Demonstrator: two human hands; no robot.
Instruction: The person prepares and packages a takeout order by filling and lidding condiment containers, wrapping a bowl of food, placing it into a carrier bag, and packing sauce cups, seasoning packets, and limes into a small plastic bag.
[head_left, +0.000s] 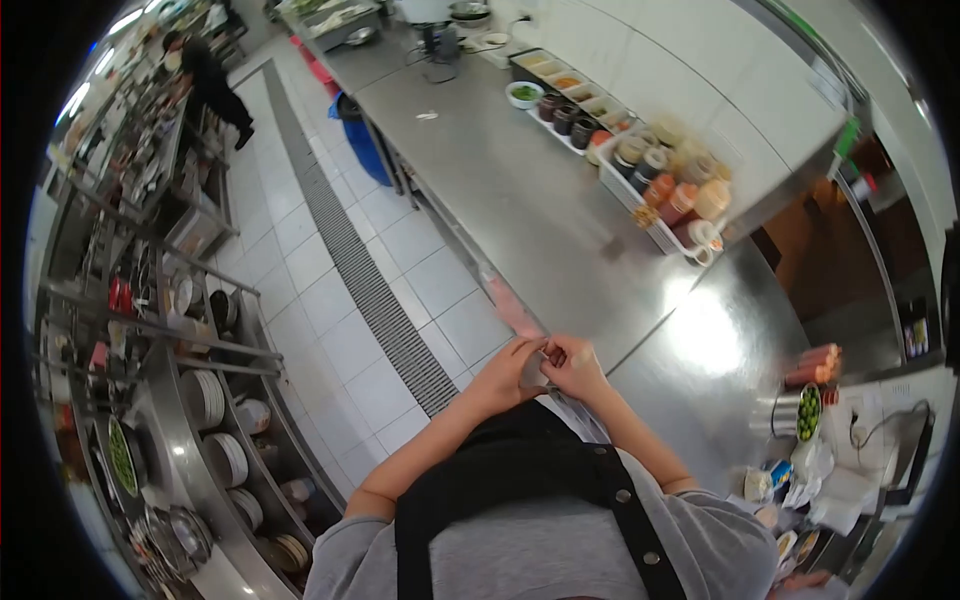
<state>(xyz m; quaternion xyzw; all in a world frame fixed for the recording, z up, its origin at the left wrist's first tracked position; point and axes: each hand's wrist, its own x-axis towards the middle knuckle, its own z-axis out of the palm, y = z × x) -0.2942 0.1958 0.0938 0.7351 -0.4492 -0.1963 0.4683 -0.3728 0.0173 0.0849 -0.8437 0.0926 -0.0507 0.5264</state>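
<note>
My left hand (506, 378) and my right hand (575, 368) meet in front of my apron, close to the edge of the steel counter (480, 180). The fingers of both hands are closed in a pinch, the tips almost touching. Whatever they pinch is too small and blurred to name. A thin, pale, see-through strip (580, 415) shows below my right hand, in front of the apron (510, 470). Just beyond my fingers, a pink cloth (513, 308) lies along the counter's edge.
A white basket (655, 232) of sauce bottles stands against the wall, beside trays of ingredients (570, 85) and a small bowl of greens (524, 95). Right sits a metal pot of green fruit (808, 413). Left are plate shelves (205, 400), a floor drain (340, 240) and a distant person (205, 80).
</note>
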